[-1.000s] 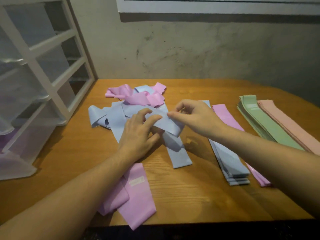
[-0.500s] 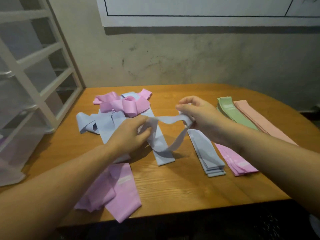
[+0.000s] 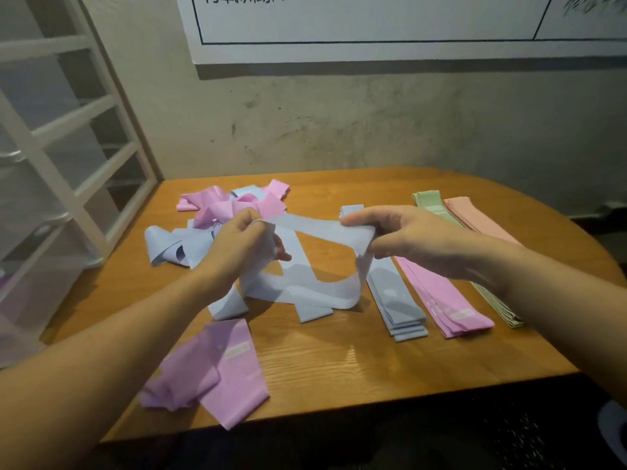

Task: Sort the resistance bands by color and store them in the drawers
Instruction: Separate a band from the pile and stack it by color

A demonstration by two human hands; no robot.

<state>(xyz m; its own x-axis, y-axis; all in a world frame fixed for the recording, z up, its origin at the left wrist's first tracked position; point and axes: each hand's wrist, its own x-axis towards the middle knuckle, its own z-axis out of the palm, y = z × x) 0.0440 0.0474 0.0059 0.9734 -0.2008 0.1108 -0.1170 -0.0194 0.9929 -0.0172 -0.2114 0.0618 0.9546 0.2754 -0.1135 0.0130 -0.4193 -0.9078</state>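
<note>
A light blue band [image 3: 315, 228] is stretched above the wooden table [image 3: 356, 361] between both hands. My left hand [image 3: 241, 245] pinches its left end and my right hand [image 3: 403, 239] grips its right end; the loop's lower part hangs down toward the table. Behind my left hand lies a loose heap of blue bands [image 3: 166, 244] and pink bands [image 3: 227, 206]. To the right lie flat sorted stacks: blue [image 3: 397, 300], pink [image 3: 441, 300], green [image 3: 432, 203] and peach [image 3: 475, 217]. A crumpled pink band [image 3: 217, 371] rests near the front edge.
A white drawer unit [image 3: 64, 164] with translucent drawers stands at the table's left end. A grey wall with a white poster [image 3: 373, 25] runs behind the table. The table's curved right edge and front edge drop off to dark floor.
Both hands have lifted the blue band off the heap and pulled it apart, the right hand moving right. The camera has tilted up and back.
</note>
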